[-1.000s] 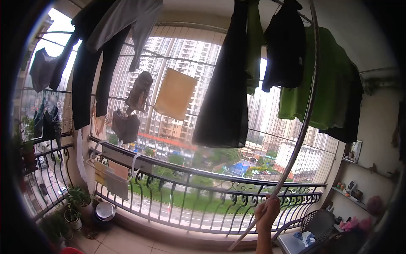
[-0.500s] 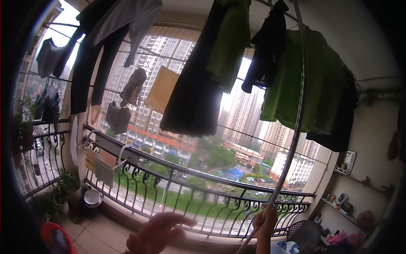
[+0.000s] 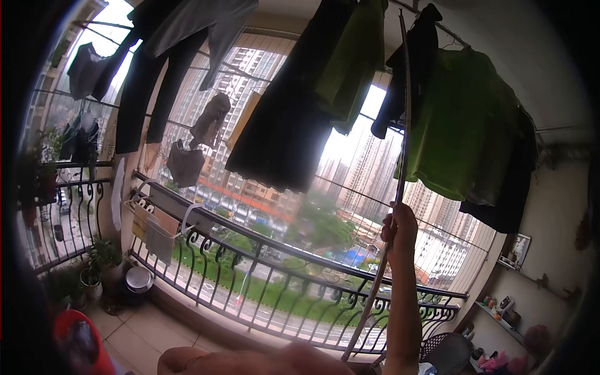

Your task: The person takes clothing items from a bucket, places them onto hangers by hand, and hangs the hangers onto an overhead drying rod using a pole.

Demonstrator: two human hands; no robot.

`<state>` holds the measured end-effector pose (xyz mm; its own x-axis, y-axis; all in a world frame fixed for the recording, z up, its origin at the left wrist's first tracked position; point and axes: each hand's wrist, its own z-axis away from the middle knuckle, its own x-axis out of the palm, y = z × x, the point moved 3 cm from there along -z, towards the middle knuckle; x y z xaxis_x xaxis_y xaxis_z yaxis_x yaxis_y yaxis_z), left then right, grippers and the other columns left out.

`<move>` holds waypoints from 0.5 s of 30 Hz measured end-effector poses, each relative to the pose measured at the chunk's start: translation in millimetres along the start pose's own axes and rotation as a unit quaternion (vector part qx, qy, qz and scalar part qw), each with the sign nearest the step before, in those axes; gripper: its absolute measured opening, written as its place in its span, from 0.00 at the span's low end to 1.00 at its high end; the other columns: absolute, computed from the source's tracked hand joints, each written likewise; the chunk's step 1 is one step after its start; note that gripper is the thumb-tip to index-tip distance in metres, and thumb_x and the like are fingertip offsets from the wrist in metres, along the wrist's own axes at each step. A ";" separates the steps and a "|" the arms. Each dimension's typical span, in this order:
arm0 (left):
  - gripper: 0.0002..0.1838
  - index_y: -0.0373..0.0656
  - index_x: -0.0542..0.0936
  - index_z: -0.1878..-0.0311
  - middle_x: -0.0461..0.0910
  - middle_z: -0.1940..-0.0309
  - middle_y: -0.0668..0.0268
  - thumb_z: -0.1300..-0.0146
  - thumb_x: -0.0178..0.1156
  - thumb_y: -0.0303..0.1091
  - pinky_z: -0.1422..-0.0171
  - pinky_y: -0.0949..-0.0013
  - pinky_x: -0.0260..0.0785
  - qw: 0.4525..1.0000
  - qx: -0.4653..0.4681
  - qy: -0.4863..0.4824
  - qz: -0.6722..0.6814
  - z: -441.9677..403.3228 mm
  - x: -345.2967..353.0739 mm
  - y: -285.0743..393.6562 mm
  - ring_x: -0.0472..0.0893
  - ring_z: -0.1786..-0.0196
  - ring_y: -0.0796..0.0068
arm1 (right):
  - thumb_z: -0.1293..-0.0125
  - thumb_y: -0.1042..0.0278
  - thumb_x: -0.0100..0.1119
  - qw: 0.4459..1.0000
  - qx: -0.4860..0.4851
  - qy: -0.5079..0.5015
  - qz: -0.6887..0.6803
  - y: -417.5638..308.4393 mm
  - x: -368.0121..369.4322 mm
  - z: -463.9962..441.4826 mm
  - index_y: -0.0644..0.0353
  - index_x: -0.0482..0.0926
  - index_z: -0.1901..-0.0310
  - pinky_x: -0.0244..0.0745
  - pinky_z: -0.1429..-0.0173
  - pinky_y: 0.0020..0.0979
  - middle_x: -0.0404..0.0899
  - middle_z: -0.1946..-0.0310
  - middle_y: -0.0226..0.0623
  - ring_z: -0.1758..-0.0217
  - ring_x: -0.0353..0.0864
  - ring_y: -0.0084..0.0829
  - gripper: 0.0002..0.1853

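My right hand (image 3: 402,228) is wrapped around a long thin pole (image 3: 407,119), raised in front of the railing. The pole stands steeply, its upper end near the ceiling between a dark garment (image 3: 420,59) and a green shirt (image 3: 453,119) hanging from a rail. Low at the bottom edge is my left hand (image 3: 256,361), smeared by motion, its fingers not clear. Left of the pole hang a long black garment (image 3: 281,131) and another green garment (image 3: 353,69).
A black metal railing (image 3: 300,272) runs across the balcony. A small drying rack (image 3: 160,228) with cloths hangs on it. Potted plants (image 3: 105,256), metal basins (image 3: 139,279) and a red bucket (image 3: 94,340) stand at left. Wall shelves (image 3: 500,319) and a dark chair (image 3: 451,353) are at right.
My right hand has risen with the pole, whose upper part has shifted left, bringing its tip into view. My left hand, formerly with fingers apart, has dropped to the bottom edge.
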<state>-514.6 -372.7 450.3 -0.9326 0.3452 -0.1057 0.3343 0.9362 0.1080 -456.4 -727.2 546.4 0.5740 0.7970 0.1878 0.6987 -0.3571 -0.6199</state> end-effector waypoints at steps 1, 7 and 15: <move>0.49 0.34 0.71 0.42 0.78 0.53 0.46 0.50 0.57 0.73 0.34 0.53 0.58 0.999 -0.026 0.030 -0.030 8.2 -6.2 6.3 0.64 0.36 0.50 | 0.34 0.61 0.55 1.000 -0.017 0.008 0.025 -2.9 0.5 -15.6 0.57 0.75 0.60 0.57 0.86 0.22 0.71 0.81 0.30 0.88 0.65 0.19 0.10; 0.42 0.34 0.74 0.46 0.81 0.60 0.54 0.39 0.46 0.70 0.53 0.54 0.69 0.932 -0.068 0.286 -0.211 88.5 -52.9 26.0 0.81 0.56 0.58 | 0.34 0.60 0.55 0.993 -0.077 0.056 0.073 -23.0 9.5 -90.6 0.56 0.72 0.61 0.59 0.86 0.23 0.71 0.80 0.30 0.87 0.66 0.19 0.10; 0.41 0.33 0.73 0.45 0.81 0.61 0.53 0.39 0.45 0.68 0.52 0.58 0.68 0.837 -0.155 0.499 -0.163 252.0 -119.1 24.4 0.79 0.55 0.56 | 0.36 0.58 0.57 0.995 -0.088 0.020 0.051 -48.5 21.2 -174.3 0.54 0.70 0.65 0.60 0.84 0.22 0.70 0.81 0.30 0.87 0.65 0.20 0.10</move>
<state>-361.0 -374.5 216.4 -0.6686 -0.2964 0.6820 0.1323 0.8551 0.5013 -403.6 -777.9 713.3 0.6599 0.7335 0.1629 0.6977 -0.5178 -0.4951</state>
